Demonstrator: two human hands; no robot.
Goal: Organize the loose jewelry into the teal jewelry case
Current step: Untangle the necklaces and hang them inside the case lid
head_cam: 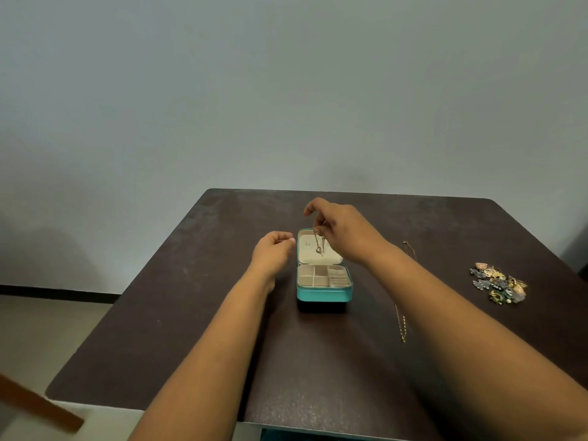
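The teal jewelry case (324,293) stands open mid-table, its beige lid upright and its divided tray facing me. My right hand (342,230) hovers over the lid and pinches a thin necklace (319,246), whose ring pendant hangs in front of the lid's lining. My left hand (273,251) sits just left of the lid with fingers curled, thumb and forefinger close together near the lid's edge; whether it holds the chain's end is unclear.
A gold chain (401,323) lies on the dark table (191,297) right of the case, another chain (409,248) farther back. A heap of brooches and earrings (498,283) sits near the right edge. A wooden piece (38,405) shows at lower left.
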